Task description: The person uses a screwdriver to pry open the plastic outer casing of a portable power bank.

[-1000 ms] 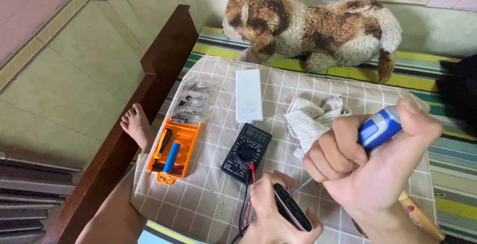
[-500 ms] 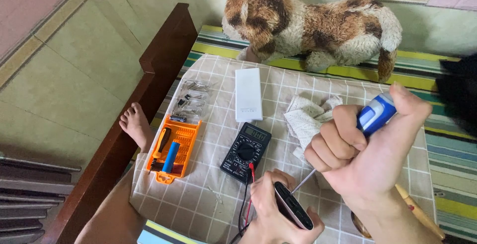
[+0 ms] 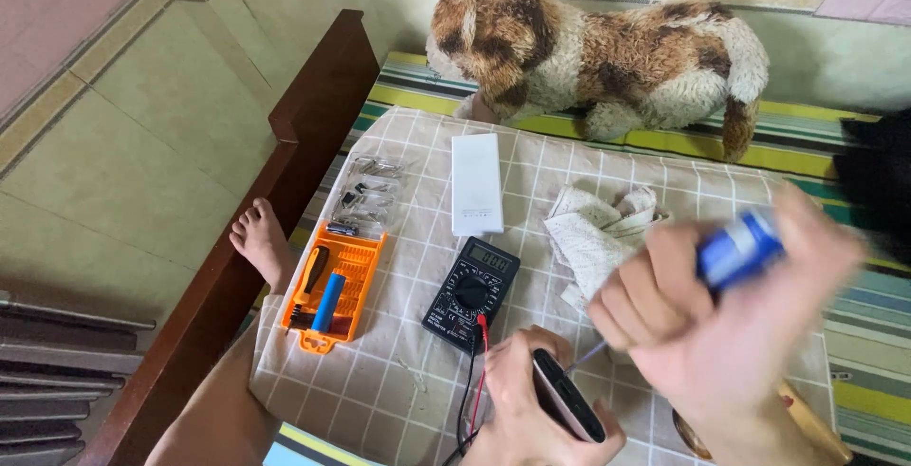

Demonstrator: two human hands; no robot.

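The right hand [image 3: 721, 333] is motion-blurred, its grip closed around a blue-handled screwdriver [image 3: 738, 250] whose thin shaft meets the dark phone [image 3: 567, 396]. That phone sits edge-up in the left hand [image 3: 531, 400], fingers wrapped round it, its lower end cut off by the frame's bottom edge. A black multimeter [image 3: 472, 291] lies just beyond the left hand.

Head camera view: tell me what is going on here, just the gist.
A person sits at a checked cloth spread over a striped mat. The left hand grips a slim dark device on edge. The right hand, blurred by motion, holds a blue-handled screwdriver with its tip at that device. Nearby lie a black multimeter with red and black leads, an orange bit case, a white box and a crumpled cloth. A brown-and-white dog lies behind.
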